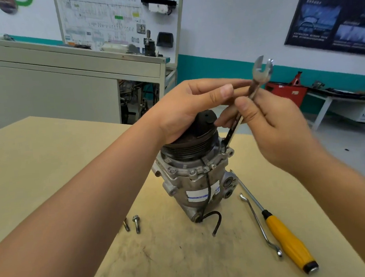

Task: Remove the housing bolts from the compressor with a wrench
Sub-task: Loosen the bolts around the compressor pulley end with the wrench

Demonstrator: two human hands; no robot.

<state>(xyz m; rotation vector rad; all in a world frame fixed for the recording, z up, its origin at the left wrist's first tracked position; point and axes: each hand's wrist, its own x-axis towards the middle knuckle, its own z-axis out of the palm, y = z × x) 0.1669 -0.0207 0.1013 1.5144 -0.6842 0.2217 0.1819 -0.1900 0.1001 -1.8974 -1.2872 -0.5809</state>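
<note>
**A:** Where is the compressor point(193, 181)?

**B:** In the head view it stands on end in the middle of the table point(49, 158), with the dark pulley point(189, 151) on top. A black wire point(215, 220) runs down its front and curls onto the table at 6 o'clock.

**A:** And the wrench point(261, 72)?

**B:** It is tilted, with the open end up towards 1 o'clock. Its lower end is down at the housing flange, at 2 o'clock on the compressor. I cannot tell whether it sits on a bolt head.

**A:** What about the right grip point(280, 127)?

**B:** It pinches the wrench shaft between the thumb in front and the fingers behind, about halfway along.

**A:** And the left grip point(188, 107)?

**B:** It is spread. The heel of the hand rests on the pulley top, and the straight fingers reach across to the shaft just under the open end.

**A:** Are any bolts out?

**B:** Two bolts point(136, 223) lie side by side on the table, at 7 o'clock from the compressor and partly behind the left forearm.

**A:** Are there other tools?

**B:** A yellow-handled screwdriver point(290, 241) lies at 4 o'clock with its tip near the compressor. A bent chrome bar point(256, 219) lies just beside it.
</note>
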